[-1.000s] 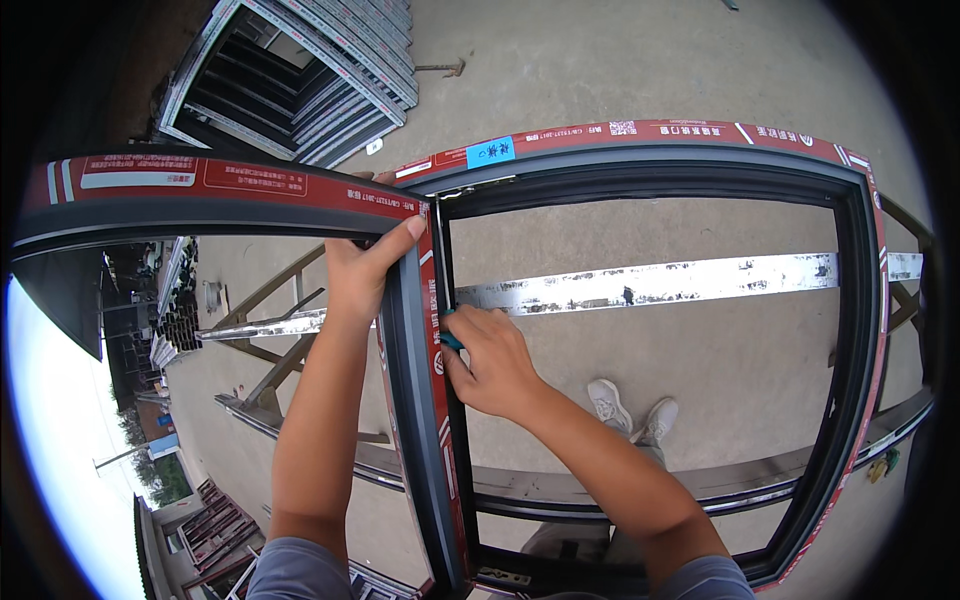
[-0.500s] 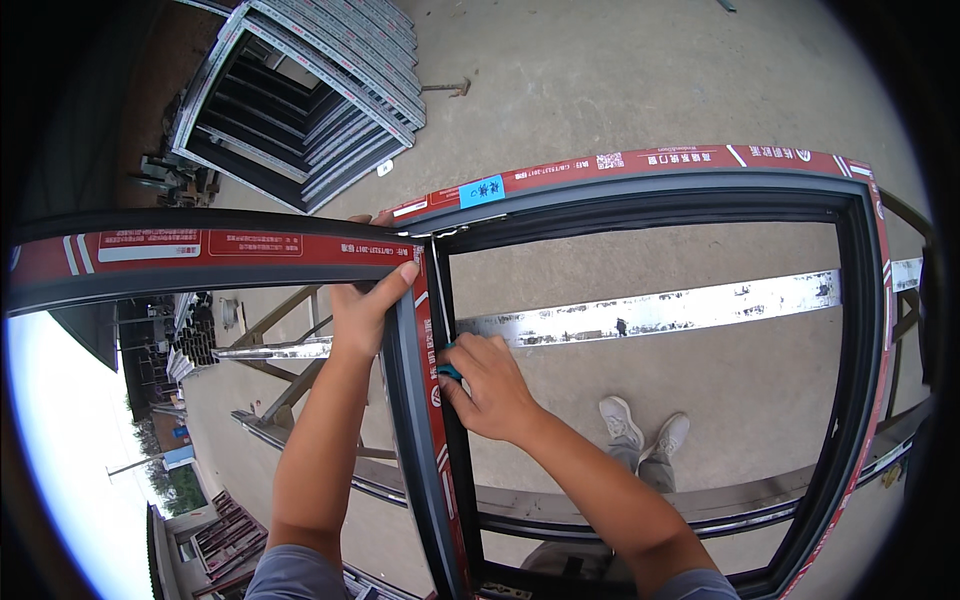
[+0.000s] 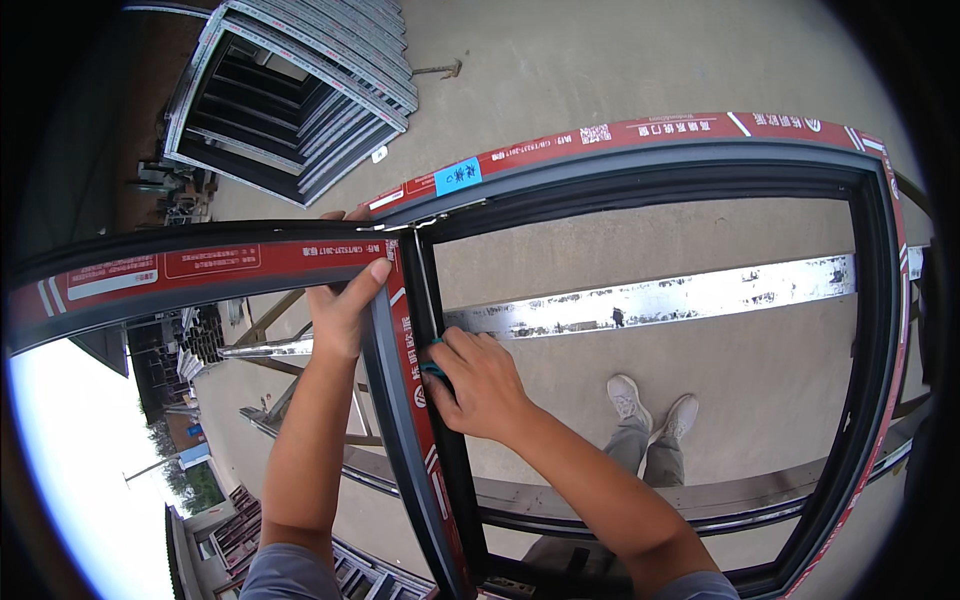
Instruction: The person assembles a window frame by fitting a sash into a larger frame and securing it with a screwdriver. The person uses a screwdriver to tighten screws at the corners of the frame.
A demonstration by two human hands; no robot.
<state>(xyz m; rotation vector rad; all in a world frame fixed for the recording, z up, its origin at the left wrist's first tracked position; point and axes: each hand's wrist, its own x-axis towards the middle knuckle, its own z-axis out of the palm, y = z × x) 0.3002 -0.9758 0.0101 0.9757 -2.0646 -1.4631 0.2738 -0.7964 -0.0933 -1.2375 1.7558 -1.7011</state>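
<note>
A dark window sash (image 3: 220,262) with red protective film stands swung out from a dark window frame (image 3: 660,180), joined to it at a hinge near the top left corner. My left hand (image 3: 338,315) is closed round the sash's corner, its thumb on the red film and some fingertips showing behind the upper bar. In the gap between sash and frame, my right hand (image 3: 482,385) pinches a small teal tool (image 3: 432,369) against the sash's inner edge. Most of the tool is hidden by my fingers, so its kind cannot be made out. A blue label (image 3: 459,177) sticks to the frame near the hinge.
The frame lies across supports, with a scuffed silver bar (image 3: 660,298) running under its opening. Several frames (image 3: 300,100) stand stacked at the far left. My shoes (image 3: 650,410) show on the concrete floor through the opening. Metal sections lie at the lower left.
The view has shifted a little, so the frame and sash appear slightly further left. Both hands keep their hold at about the same places on the sash.
</note>
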